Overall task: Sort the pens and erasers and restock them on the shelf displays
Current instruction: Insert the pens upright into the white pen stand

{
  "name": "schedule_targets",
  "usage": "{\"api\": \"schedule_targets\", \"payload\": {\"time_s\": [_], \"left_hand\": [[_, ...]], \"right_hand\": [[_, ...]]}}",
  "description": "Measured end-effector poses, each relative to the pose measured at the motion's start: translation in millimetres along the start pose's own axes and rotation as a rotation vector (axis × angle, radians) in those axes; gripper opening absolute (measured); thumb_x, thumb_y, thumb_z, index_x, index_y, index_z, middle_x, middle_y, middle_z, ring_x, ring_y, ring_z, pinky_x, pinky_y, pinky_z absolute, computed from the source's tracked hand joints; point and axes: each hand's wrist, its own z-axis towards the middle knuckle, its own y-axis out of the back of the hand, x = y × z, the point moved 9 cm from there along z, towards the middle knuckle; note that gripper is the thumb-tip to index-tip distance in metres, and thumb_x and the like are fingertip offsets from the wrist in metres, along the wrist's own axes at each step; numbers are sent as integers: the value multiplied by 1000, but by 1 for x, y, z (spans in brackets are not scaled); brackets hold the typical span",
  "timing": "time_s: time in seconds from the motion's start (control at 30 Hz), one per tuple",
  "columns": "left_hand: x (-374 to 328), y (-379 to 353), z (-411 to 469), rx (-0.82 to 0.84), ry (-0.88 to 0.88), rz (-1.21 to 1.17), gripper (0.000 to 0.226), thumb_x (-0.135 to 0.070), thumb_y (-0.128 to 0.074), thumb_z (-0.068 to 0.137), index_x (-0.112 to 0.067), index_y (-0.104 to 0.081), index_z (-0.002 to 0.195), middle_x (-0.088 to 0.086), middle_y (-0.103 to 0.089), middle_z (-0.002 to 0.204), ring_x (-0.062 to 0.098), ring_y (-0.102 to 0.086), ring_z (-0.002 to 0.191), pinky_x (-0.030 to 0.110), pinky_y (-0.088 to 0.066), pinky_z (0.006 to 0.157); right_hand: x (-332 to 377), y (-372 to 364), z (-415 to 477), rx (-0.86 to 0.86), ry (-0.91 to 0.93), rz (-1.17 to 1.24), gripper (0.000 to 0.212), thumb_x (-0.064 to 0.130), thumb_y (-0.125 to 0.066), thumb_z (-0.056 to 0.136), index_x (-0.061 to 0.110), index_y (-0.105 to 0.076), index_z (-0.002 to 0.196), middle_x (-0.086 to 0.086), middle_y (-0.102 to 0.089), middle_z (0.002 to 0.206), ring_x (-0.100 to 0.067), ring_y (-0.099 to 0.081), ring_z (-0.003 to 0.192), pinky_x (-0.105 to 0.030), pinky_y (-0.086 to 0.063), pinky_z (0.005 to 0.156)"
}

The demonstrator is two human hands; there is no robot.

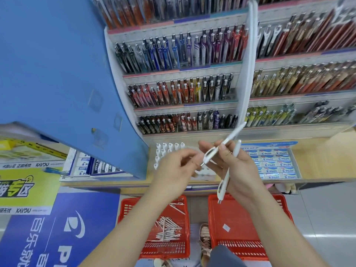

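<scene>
My right hand (234, 170) grips two white pens. One white pen (224, 143) slants up to the right with its tip near my left fingertips. The other white pen (225, 180) hangs point down over the baskets. My left hand (174, 166) pinches at the tip of the slanted pen. Behind my hands a clear display tray (167, 151) holds upright white pens. A box of Pilot erasers (275, 163) sits on the shelf to the right. On the floor, the left red basket (154, 226) holds several loose white pens.
The right red basket (244, 222) holds one small white piece. Tiered racks of coloured pens (177, 53) fill the shelves above. A blue end panel (57, 74) stands at left with boxed erasers (96, 166) beside it. My shoes (205, 239) are between the baskets.
</scene>
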Motion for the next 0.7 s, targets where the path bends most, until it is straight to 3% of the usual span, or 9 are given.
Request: {"api": "schedule_targets", "payload": {"time_s": [0.1,0.17,0.23,0.3,0.4,0.53,0.7], "left_hand": [[13,-18,-15,37,211,-513,17,-23,-54,93,-14,-67,97,7,-69,72,14,-63,60,24,-53,57],[19,-12,-17,-52,248,-639,16,-17,-56,92,-9,-69,97,6,-68,68,13,-61,58,20,-51,54],[19,5,-15,-144,193,-586,13,-9,-60,89,-15,-72,92,6,-68,68,13,-61,60,19,-52,57],[15,24,-15,-197,116,-435,19,-5,-65,84,-21,-73,90,5,-72,73,12,-64,64,18,-53,62],[11,41,-16,-212,84,-334,22,-3,-68,81,-22,-75,91,-4,-73,75,8,-67,72,14,-51,66],[8,47,-13,-211,77,-562,17,-1,-64,83,-14,-73,91,10,-73,76,17,-69,73,20,-54,67],[-5,64,-5,-300,-1,-392,10,0,-66,82,-9,-71,85,10,-70,70,18,-68,65,24,-56,62]], "right_hand": [[-2,-12,-1,49,-13,18,13,11,-42,99,5,-53,98,-16,-69,112,-23,-65,108,-43,-51,92],[-4,-16,-2,59,-22,-34,24,16,-44,98,13,-65,90,-13,-70,109,-20,-68,95,-38,-55,78],[-2,-9,-2,-11,-30,-96,22,31,-48,95,20,-68,95,-5,-71,94,-15,-59,69,-25,-43,52],[4,4,1,-84,-33,-62,27,41,-52,89,18,-65,98,-1,-58,71,-9,-36,49,-19,-21,40],[11,18,6,-108,-33,-84,19,31,-57,90,15,-63,85,-4,-50,62,-6,-25,41,-15,-17,35],[10,21,8,-115,10,-157,14,15,-56,92,8,-60,81,-8,-55,62,-5,-24,37,-14,-17,36],[5,29,7,-184,11,-254,10,20,-60,91,15,-58,82,-4,-58,67,-7,-28,41,-17,-20,38]]}}
